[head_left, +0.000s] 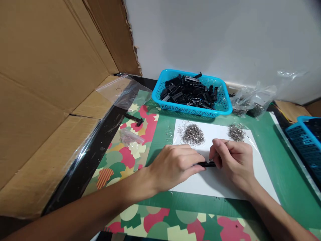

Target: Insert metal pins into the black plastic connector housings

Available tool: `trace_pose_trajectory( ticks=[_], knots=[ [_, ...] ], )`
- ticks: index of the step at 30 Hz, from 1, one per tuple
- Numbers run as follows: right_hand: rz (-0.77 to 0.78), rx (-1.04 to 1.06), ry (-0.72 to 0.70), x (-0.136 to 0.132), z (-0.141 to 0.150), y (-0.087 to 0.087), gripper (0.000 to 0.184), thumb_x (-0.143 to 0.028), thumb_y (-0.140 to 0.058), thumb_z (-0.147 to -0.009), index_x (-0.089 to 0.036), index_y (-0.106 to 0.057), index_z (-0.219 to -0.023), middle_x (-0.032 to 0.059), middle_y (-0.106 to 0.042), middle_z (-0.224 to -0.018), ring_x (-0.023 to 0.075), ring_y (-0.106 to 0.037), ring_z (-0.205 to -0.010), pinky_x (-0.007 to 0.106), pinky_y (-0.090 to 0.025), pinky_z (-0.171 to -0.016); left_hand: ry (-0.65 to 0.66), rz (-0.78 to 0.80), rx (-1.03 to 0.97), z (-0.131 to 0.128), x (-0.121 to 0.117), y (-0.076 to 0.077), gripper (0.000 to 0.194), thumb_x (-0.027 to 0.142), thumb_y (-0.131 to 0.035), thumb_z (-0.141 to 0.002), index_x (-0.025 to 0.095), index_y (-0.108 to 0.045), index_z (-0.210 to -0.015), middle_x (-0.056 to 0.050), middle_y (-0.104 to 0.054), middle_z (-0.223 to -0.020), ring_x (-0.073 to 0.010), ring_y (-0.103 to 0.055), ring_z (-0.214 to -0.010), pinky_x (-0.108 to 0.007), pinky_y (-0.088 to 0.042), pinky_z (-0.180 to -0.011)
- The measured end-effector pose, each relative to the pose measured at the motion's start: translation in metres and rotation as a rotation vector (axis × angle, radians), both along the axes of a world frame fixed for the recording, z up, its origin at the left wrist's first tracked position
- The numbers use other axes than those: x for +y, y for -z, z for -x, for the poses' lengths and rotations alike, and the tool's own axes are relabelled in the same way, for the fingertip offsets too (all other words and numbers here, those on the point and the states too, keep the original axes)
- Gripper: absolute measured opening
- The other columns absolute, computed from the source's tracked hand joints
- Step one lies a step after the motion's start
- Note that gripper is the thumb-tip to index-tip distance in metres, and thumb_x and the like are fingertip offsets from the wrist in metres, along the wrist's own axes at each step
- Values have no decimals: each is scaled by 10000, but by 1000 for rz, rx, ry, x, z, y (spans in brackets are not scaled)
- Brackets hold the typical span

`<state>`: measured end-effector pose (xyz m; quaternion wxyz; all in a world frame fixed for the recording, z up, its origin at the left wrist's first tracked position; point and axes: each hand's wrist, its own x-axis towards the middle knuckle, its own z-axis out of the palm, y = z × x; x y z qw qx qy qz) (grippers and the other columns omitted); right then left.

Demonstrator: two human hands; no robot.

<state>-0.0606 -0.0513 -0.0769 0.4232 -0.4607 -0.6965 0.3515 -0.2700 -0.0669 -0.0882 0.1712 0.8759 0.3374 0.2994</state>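
Observation:
My left hand [175, 164] and my right hand [233, 159] meet over a white sheet [220, 182] on the table. Between them lies a small black plastic part [207, 164]; the left hand's fingers are closed on its left end. The right hand's fingers are pinched together at the part's right end, holding a thin metal pin [213, 155] that is barely visible. Two heaps of small silvery metal pins, a left heap [192, 134] and a right heap [236, 132], lie on the sheet just beyond my hands.
A turquoise basket [223, 107] full of black plastic parts stands behind the sheet. Clear bags [253, 98] with metal pieces lie to its right. A second blue basket [304, 140] is at the right edge. Cardboard [50, 83] rises on the left. One loose black part [136, 119] lies on the patterned mat.

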Motion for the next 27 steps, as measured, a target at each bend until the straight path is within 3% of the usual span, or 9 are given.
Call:
trace_pose_trajectory(
  ticks=[3,7,21,27],
  knots=[
    [47,49,45,-1,5,3,584,-464,-535,-1086,-181,-630,-584,-30,-500,-401,83,-431,-355,213,-343,-405,5,-14,-3,0,0,-1,145,274,-692,-1007,163,-783,-1028,-41,-792,-901,-170,-739,-820,-271,-576,-732],
    [-12,-1,40,-2,6,2,616,-470,-479,-1106,-190,-602,-572,-25,-494,-408,84,-432,-355,218,-337,-400,14,-11,-10,0,1,-1,134,258,-689,-1006,161,-781,-1012,-43,-790,-894,-172,-738,-819,-272,-573,-735],
    [-420,-197,61,-11,14,8,499,-184,-431,-1107,-207,-527,-618,-47,-495,-469,66,-431,-393,225,-350,-466,37,62,-22,3,0,-1,171,180,-654,-1004,165,-799,-914,-48,-779,-833,-173,-730,-771,-284,-583,-721],
    [-443,-220,42,-11,19,10,474,-155,-410,-1099,-208,-521,-641,-50,-481,-486,71,-421,-401,232,-341,-467,59,64,-56,3,1,0,203,143,-621,-1012,168,-791,-904,-40,-761,-791,-160,-721,-738,-272,-580,-695]
  ],
)
